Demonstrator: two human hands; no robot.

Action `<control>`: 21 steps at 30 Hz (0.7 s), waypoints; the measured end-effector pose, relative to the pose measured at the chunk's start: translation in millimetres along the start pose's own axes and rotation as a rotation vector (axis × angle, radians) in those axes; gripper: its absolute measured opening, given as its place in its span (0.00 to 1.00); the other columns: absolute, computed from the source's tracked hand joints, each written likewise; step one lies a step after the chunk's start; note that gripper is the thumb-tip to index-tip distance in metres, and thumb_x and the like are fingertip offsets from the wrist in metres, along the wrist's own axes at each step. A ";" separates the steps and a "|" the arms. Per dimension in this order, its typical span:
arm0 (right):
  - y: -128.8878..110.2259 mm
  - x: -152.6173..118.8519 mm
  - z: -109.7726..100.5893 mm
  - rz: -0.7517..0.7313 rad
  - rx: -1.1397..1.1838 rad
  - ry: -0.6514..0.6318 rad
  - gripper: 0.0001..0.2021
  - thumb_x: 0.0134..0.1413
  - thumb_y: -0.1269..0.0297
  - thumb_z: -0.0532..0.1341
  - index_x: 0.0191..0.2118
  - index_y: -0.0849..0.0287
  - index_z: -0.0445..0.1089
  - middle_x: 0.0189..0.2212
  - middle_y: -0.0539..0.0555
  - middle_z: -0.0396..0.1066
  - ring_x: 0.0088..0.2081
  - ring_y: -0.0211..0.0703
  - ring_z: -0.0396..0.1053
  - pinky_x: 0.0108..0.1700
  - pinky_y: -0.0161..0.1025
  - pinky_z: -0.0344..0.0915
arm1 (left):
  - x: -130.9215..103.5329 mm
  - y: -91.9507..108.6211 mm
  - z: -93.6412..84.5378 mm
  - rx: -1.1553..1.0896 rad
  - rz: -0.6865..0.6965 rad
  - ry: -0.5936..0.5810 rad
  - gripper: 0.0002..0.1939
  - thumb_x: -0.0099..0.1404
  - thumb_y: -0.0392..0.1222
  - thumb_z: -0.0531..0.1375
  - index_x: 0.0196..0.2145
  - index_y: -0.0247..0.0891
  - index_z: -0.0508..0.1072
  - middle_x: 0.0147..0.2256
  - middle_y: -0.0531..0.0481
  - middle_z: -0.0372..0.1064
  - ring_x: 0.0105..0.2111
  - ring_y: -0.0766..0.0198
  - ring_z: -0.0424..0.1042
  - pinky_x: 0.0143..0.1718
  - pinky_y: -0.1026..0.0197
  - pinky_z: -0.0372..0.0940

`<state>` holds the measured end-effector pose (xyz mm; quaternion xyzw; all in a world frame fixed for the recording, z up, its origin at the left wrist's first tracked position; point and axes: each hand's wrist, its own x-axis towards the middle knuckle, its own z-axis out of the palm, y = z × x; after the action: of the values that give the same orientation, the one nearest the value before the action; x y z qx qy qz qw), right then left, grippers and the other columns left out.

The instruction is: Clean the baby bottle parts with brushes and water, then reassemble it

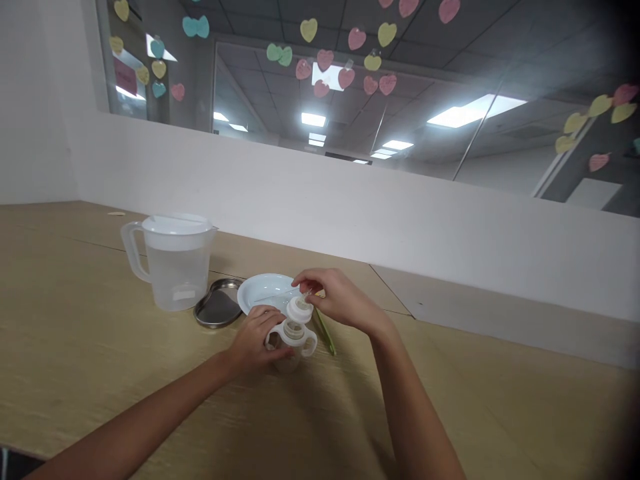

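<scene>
A baby bottle [294,329] with two white side handles stands on the table in front of me. My left hand [261,339] is wrapped round its left side and handle. Just above the bottle's open neck is a white nipple ring [299,310] with a clear nipple. My right hand [333,295] pinches that nipple from above, with the ring tilted. Whether the ring touches the neck I cannot tell. Behind the bottle lies a pale blue bowl [260,285], partly hidden by my hands. Green tongs or a similar slim green tool [325,332] rest by its right side.
A lidded clear plastic pitcher [181,267] holding clear liquid stands at the left. Between it and the bowl lies a kidney-shaped metal tray [219,308]. A white wall [300,200] with a window above it closes off the wooden table [150,373] at the back.
</scene>
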<state>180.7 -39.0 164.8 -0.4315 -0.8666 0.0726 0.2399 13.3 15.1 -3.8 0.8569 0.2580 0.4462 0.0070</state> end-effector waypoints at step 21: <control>11.1 6.1 3.6 -0.014 0.180 0.582 0.03 0.48 0.71 0.59 0.31 0.60 0.69 0.31 0.51 0.69 0.33 0.37 0.67 0.38 0.37 0.68 | -0.3 -11.4 -16.9 -0.046 -0.063 -0.010 0.26 0.63 0.60 0.47 0.47 0.39 0.67 0.51 0.43 0.62 0.52 0.53 0.57 0.52 0.49 0.53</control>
<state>183.8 -27.0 160.1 -0.4052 -0.7546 0.0206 0.5157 -4.8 21.2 3.3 0.8501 0.2747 0.4473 0.0420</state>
